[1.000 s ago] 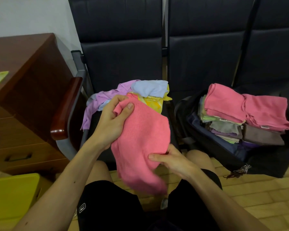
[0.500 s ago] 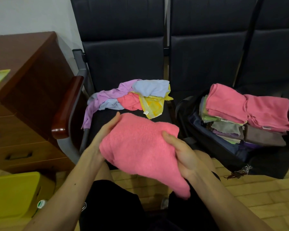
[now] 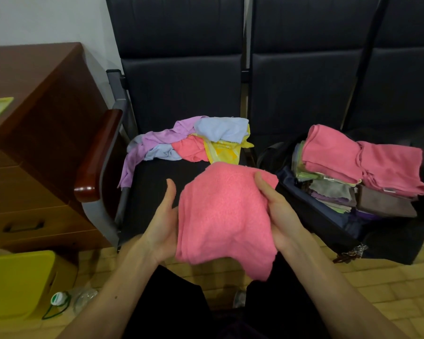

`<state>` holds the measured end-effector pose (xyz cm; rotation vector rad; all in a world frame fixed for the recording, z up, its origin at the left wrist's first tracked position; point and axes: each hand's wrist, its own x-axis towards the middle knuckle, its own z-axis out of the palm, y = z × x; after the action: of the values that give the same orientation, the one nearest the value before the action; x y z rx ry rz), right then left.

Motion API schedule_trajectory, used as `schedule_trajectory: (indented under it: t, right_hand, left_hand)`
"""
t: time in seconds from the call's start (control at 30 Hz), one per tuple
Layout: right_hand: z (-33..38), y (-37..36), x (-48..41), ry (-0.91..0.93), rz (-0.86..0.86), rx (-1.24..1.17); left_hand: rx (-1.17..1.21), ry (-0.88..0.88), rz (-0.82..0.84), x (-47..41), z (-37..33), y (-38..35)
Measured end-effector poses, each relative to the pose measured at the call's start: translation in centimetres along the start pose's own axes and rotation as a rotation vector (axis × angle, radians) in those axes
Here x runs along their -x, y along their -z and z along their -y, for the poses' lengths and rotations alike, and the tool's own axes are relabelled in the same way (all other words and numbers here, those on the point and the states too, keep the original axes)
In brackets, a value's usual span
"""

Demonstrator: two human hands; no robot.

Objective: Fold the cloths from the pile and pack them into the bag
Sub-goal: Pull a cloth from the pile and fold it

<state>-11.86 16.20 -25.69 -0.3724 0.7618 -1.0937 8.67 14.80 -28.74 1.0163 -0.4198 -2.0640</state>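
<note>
In front of my lap I hold a partly folded pink cloth (image 3: 224, 216). My right hand (image 3: 280, 214) grips its right edge, thumb on top and fingers beneath. My left hand (image 3: 163, 217) is at its left edge with the thumb raised clear of the fabric and the fingers hidden under it. The pile of loose cloths (image 3: 194, 143), lilac, pale blue, pink and yellow, lies at the back of the left chair seat. The open black bag (image 3: 389, 241) stands on the right seat, filled with folded cloths and topped by two folded pink ones (image 3: 340, 155).
A wooden desk with drawers (image 3: 47, 123) stands at the left, close to the chair's wooden armrest (image 3: 96, 155). A yellow box (image 3: 15, 285) and a plastic bottle (image 3: 69, 299) sit on the tiled floor at lower left. Dark chair backs (image 3: 304, 81) rise behind.
The pink cloth went from hanging loose to doubled over between both hands. My left hand dropped from its top corner to its left edge; my right hand slid up to grip the right edge.
</note>
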Motion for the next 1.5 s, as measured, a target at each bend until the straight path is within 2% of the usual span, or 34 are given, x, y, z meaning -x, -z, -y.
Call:
schedule_trajectory:
  t: [0.1,0.2,0.27,0.4,0.57,0.67,0.97,1.1,1.3,1.4,1.5]
  right_hand:
    - [0.0,0.3,-0.2,0.001,-0.019,0.034]
    - [-1.8,1.8,-0.7,-0.067,-0.097,0.257]
    - [-2.8,2.9,-0.9,-0.069,-0.13,0.397]
    - [-1.4,3.3,-2.4,0.142,-0.255,0.674]
    - [1.0,1.9,-3.1,0.365,-0.297,0.918]
    - [2.0,2.0,-3.6,0.382,-0.238,1.039]
    - [3.0,2.5,-4.5,0.282,-0.092,1.228]
    - [3.1,2.8,-4.9,0.331,-0.108,1.362]
    - [3.1,2.8,-5.3,0.41,-0.176,1.525]
    - [2.9,3.1,-5.3,0.436,-0.214,1.578]
    - [2.6,3.3,-5.2,0.464,-0.239,1.631]
  left_hand:
    - [-0.188,-0.098,-0.014,0.2,-0.2,-0.3]
    - [-0.257,-0.183,-0.102,-0.3,-0.8,0.0]
    - [-0.315,-0.167,-0.218,-1.1,-1.4,0.5]
    - [-0.408,-0.073,-0.343,-2.7,-1.7,1.5]
    - [-0.447,-0.198,-0.325,-3.2,-3.2,0.9]
    - [-0.466,-0.316,-0.417,-3.6,-4.0,0.6]
    - [-0.615,-0.356,-0.233,-3.4,-5.0,0.9]
    - [-0.714,-0.446,-0.264,-3.6,-4.9,0.9]
    - [-1.014,-0.58,-0.282,-3.7,-4.6,1.4]
    - [-1.207,-0.64,-0.323,-4.0,-4.5,1.8]
    - [-1.304,-0.71,-0.372,-4.2,-4.1,1.9]
